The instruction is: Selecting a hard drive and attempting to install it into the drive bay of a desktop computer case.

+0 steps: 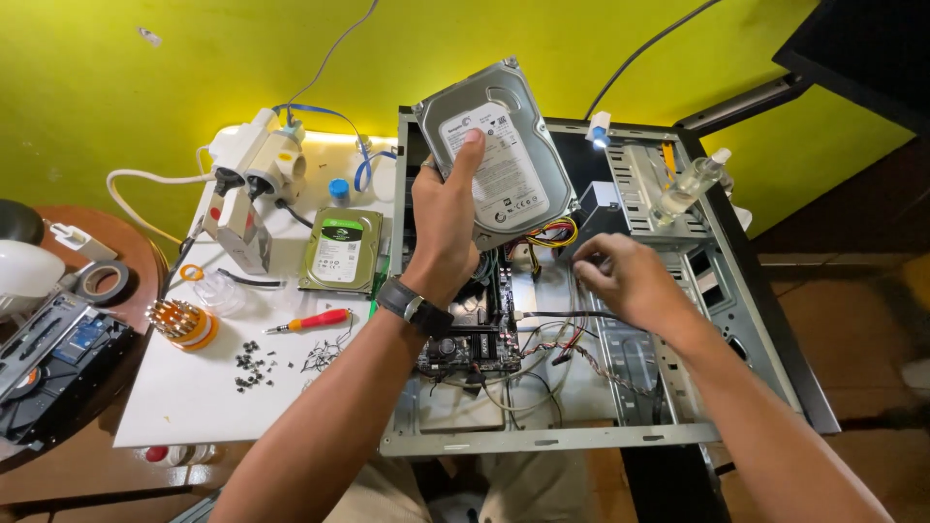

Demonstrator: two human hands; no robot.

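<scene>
Item: silver hard drive (504,155), held label-up above the open computer case (581,426). The left hand (441,228) has its grip clamped on the drive's lower edge, thumb on the label. The right hand (620,276) reaches inside the case, fingers closed on a black cable (552,315) near the cable bundle (554,232); how tight that grip is cannot be told.

Risks, as judged:
- Drive held one-handed by an edge only; a slip would drop it onto the motherboard (480,334).
- A pull on the cable could snag neighbouring wires.
- Loose screws (250,366) near the desk (194,407) edge could roll off.

Count:
- Hard drives: two, the second, green-labelled drive (339,250), lying flat on the desk.
- Red-handled screwdriver (310,321): one.
- Bit holder (182,323): one.
- Tape roll (102,281): one.
- Clear bottle (690,184) on the case: one.
</scene>
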